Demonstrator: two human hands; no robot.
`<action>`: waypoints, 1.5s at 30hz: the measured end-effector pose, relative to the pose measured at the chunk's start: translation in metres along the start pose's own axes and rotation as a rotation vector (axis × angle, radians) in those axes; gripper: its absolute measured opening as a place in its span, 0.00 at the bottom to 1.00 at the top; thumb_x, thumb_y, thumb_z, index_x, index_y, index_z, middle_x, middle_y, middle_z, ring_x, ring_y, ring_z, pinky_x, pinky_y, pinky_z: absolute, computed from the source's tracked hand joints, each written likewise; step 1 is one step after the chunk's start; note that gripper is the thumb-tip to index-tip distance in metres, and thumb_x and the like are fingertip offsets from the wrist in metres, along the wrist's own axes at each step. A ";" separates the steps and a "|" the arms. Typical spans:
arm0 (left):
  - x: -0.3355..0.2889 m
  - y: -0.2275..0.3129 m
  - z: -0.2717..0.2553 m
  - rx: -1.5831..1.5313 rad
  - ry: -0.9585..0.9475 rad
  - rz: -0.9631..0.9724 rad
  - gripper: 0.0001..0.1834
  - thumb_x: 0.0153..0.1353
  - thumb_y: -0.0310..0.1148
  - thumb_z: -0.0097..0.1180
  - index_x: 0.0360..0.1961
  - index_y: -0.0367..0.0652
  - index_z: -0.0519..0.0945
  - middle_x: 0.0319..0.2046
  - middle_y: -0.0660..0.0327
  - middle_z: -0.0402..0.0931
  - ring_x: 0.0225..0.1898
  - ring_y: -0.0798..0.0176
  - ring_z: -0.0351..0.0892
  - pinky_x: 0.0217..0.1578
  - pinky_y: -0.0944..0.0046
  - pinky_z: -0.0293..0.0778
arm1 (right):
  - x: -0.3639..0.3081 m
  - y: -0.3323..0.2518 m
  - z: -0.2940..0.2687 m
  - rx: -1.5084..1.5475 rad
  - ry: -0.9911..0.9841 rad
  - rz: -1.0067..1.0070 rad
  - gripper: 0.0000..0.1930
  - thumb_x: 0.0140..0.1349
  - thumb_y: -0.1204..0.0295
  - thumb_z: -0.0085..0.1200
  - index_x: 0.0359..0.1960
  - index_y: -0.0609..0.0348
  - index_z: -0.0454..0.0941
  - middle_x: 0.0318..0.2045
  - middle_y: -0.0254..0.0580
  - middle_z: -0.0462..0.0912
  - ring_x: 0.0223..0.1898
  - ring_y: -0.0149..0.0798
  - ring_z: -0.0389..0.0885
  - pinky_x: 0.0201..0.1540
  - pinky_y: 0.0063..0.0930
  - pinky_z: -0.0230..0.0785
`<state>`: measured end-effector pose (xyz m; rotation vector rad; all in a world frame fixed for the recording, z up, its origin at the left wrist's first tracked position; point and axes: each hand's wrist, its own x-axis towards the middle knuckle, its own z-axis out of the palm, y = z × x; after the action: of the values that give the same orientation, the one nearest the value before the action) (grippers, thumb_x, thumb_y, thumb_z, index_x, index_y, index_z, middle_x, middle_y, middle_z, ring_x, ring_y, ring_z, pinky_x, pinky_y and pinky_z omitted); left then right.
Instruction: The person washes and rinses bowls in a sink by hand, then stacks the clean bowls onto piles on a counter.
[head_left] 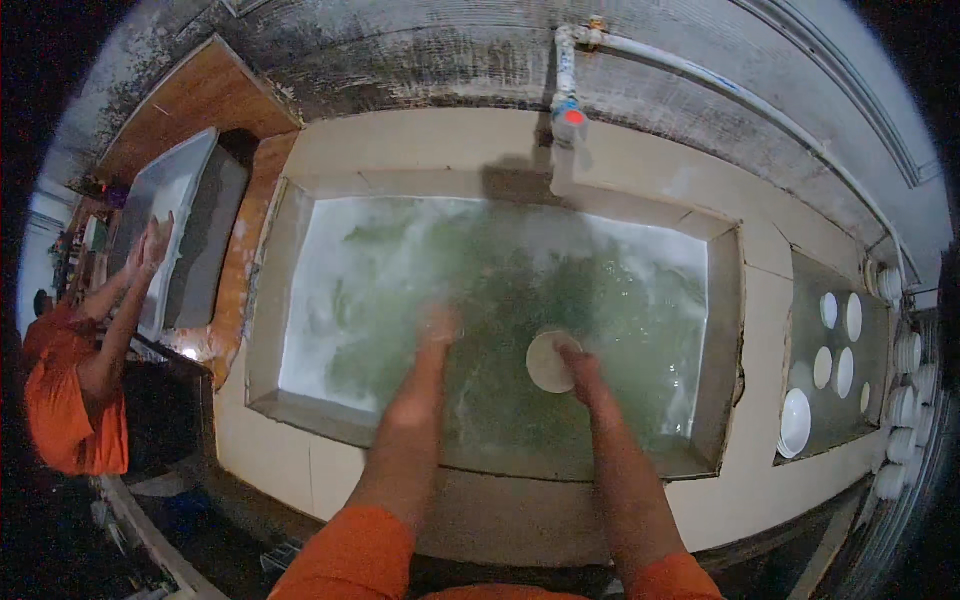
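Your right hand pinches the right edge of a round, pale plate, near the middle of the big sink of foamy, greenish water. Your left hand is well apart from it, over to the left. It looks dim in the water, so I can't tell if it is curled or flat. More white dishes are in the small sink on your right.
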<state>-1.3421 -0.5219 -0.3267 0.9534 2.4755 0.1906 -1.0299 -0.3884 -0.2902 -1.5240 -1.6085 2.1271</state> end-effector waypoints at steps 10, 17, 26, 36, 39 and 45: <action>0.081 -0.148 -0.030 0.057 -0.014 -0.229 0.25 0.64 0.45 0.46 0.58 0.43 0.68 0.51 0.51 0.72 0.52 0.48 0.71 0.55 0.52 0.64 | 0.032 0.063 -0.109 -0.708 0.568 -0.292 0.14 0.56 0.66 0.49 0.36 0.63 0.80 0.34 0.49 0.83 0.41 0.47 0.80 0.45 0.40 0.71; 0.052 -0.058 -0.005 -0.147 0.058 0.100 0.23 0.65 0.46 0.44 0.55 0.42 0.70 0.47 0.51 0.74 0.48 0.49 0.73 0.51 0.52 0.67 | 0.018 0.082 -0.136 -1.369 0.576 -0.210 0.14 0.54 0.70 0.51 0.42 0.61 0.77 0.39 0.52 0.79 0.41 0.51 0.77 0.47 0.42 0.70; -0.089 0.126 0.000 -0.290 0.224 0.499 0.23 0.67 0.47 0.43 0.52 0.40 0.72 0.42 0.52 0.77 0.43 0.49 0.76 0.46 0.52 0.70 | -0.078 -0.117 0.008 -0.468 0.582 -0.490 0.17 0.57 0.71 0.50 0.49 0.59 0.74 0.39 0.57 0.72 0.39 0.56 0.71 0.44 0.45 0.66; -0.156 0.249 0.040 -0.702 -0.079 0.339 0.20 0.65 0.48 0.48 0.41 0.38 0.72 0.32 0.53 0.77 0.32 0.58 0.78 0.34 0.59 0.72 | -0.178 -0.156 -0.059 -0.724 0.566 -0.730 0.24 0.57 0.63 0.55 0.52 0.64 0.69 0.43 0.61 0.71 0.43 0.58 0.70 0.50 0.43 0.64; -0.187 0.302 0.025 -0.727 -0.092 0.414 0.20 0.65 0.48 0.50 0.39 0.38 0.71 0.32 0.53 0.77 0.32 0.59 0.79 0.34 0.59 0.73 | -0.195 -0.147 -0.114 -0.855 0.521 -0.592 0.23 0.53 0.69 0.56 0.52 0.63 0.70 0.42 0.62 0.74 0.45 0.59 0.72 0.52 0.42 0.65; -0.199 0.321 -0.013 -0.995 -0.374 0.468 0.20 0.64 0.48 0.49 0.44 0.41 0.73 0.35 0.52 0.77 0.39 0.53 0.79 0.41 0.55 0.72 | -0.177 -0.122 -0.296 -0.643 0.897 -0.472 0.27 0.52 0.65 0.57 0.53 0.66 0.70 0.46 0.62 0.76 0.46 0.58 0.76 0.52 0.44 0.67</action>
<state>-1.0288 -0.4135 -0.1454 0.9425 1.4555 1.1436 -0.7839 -0.2296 -0.0705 -1.6192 -2.0019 0.5318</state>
